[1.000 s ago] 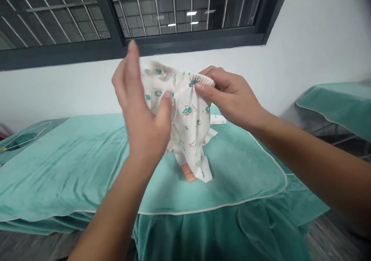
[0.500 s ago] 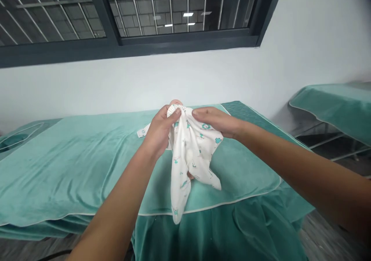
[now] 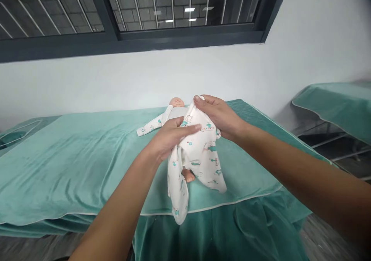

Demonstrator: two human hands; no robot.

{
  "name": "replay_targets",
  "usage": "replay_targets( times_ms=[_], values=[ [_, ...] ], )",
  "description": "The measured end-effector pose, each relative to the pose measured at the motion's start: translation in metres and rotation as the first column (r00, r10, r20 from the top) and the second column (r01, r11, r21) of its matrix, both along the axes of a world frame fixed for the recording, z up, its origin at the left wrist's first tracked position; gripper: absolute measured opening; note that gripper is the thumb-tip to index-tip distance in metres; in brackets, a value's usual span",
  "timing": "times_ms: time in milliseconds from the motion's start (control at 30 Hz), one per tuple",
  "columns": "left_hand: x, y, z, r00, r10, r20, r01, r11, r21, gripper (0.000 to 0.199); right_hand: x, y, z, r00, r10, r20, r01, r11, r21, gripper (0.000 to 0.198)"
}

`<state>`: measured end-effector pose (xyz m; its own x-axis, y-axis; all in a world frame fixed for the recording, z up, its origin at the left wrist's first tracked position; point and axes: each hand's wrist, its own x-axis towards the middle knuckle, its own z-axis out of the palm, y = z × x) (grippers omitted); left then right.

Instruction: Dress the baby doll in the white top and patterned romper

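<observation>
White baby pants (image 3: 199,149) with green prints hang from both my hands, their two legs dangling toward the bed's front edge. My left hand (image 3: 171,135) pinches the fabric near the waist, thumb on top. Higher up on the right, my right hand (image 3: 216,116) grips the waistband between thumb and fingers. Behind the pants a baby doll (image 3: 176,102) lies on its back, head toward the wall. It wears a printed white top, one sleeve (image 3: 149,127) stretched out to the left. A foot of the doll (image 3: 188,175) shows between the pant legs; most of its body is hidden.
A green sheet (image 3: 87,156) with white piping covers the bed, which stands against a white wall (image 3: 130,79). Above is a barred window with a dark frame (image 3: 185,39). Another green-covered bed (image 3: 339,102) is at the right.
My right hand has raised the waistband, and my left hand has shifted slightly lower, thumb now across the fabric. The pants have turned and spread, uncovering the doll's head, sleeve and more of its foot.
</observation>
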<state>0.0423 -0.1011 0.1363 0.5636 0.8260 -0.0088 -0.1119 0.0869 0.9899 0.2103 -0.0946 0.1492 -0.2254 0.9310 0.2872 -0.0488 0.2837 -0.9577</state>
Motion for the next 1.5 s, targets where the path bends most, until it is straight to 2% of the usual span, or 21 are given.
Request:
replay_targets(
  times_ms=[67, 133, 233, 300, 500, 600, 733, 833, 933, 1067, 1133, 1200, 1300, 1367, 1500],
  values=[
    [-0.001, 0.003, -0.002, 0.994, 0.07, 0.08, -0.072, 0.997, 0.021, 0.033, 0.003, -0.001, 0.0, 1.0, 0.02, 0.017, -0.02, 0.999, -0.031, 0.048],
    [0.0, 0.007, -0.004, 0.968, 0.155, 0.199, -0.163, 0.986, 0.027, 0.033, 0.006, -0.002, -0.002, 0.989, 0.136, 0.062, -0.128, 0.985, -0.117, 0.045],
    [0.005, 0.01, -0.007, 0.934, 0.224, 0.279, -0.231, 0.973, -0.006, 0.031, 0.008, -0.004, -0.006, 0.91, 0.387, 0.15, -0.339, 0.901, -0.271, 0.038],
    [0.008, 0.01, -0.009, 0.936, 0.238, 0.261, -0.234, 0.971, -0.046, 0.032, 0.007, -0.005, -0.008, 0.878, 0.441, 0.187, -0.375, 0.876, -0.302, 0.039],
    [0.006, 0.009, -0.008, 0.979, 0.117, 0.165, -0.097, 0.987, -0.129, 0.042, 0.004, -0.004, -0.013, 0.973, 0.154, 0.17, -0.119, 0.972, -0.203, 0.041],
    [-0.001, 0.01, -0.007, 0.993, 0.034, 0.113, -0.02, 0.992, -0.123, 0.039, 0.004, -0.002, -0.014, 0.99, 0.069, 0.125, -0.046, 0.983, -0.178, 0.042],
    [-0.008, 0.01, -0.01, 0.995, -0.09, 0.043, 0.096, 0.985, -0.14, 0.04, 0.003, -0.001, -0.019, 1.0, -0.01, -0.021, 0.006, 0.979, -0.206, 0.047],
    [-0.007, 0.01, -0.015, 0.995, -0.067, 0.075, 0.077, 0.988, -0.135, 0.041, 0.001, -0.002, -0.021, 0.991, -0.042, -0.128, 0.01, 0.97, -0.243, 0.05],
    [-0.003, 0.011, -0.019, 0.979, 0.016, 0.203, -0.002, 0.997, -0.072, 0.043, 0.003, -0.004, -0.021, 0.991, 0.017, -0.131, -0.054, 0.958, -0.282, 0.05],
    [0.002, 0.011, -0.023, 0.952, 0.078, 0.295, -0.059, 0.996, -0.074, 0.043, 0.01, -0.005, -0.023, 0.949, 0.315, 0.003, -0.297, 0.899, -0.323, 0.048],
    [0.005, 0.012, -0.026, 0.952, 0.079, 0.295, -0.046, 0.992, -0.117, 0.043, 0.012, -0.004, -0.024, 0.92, 0.39, 0.033, -0.361, 0.877, -0.317, 0.048],
    [0.007, 0.015, -0.029, 0.954, 0.108, 0.279, -0.065, 0.985, -0.159, 0.041, 0.012, -0.003, -0.026, 0.945, 0.327, 0.01, -0.31, 0.906, -0.288, 0.043],
    [0.007, 0.018, -0.033, 0.964, 0.134, 0.231, -0.083, 0.973, -0.216, 0.041, 0.011, 0.003, -0.029, 0.992, 0.111, -0.068, -0.125, 0.957, -0.261, 0.031],
    [0.005, 0.018, -0.033, 0.979, 0.068, 0.191, -0.024, 0.974, -0.225, 0.045, 0.01, 0.008, -0.032, 0.993, 0.001, -0.12, -0.033, 0.964, -0.264, 0.024],
    [-0.005, 0.016, -0.034, 0.987, -0.106, 0.122, 0.126, 0.977, -0.169, 0.051, 0.01, 0.012, -0.037, 0.972, -0.08, -0.221, 0.017, 0.961, -0.274, 0.023]
  ],
)
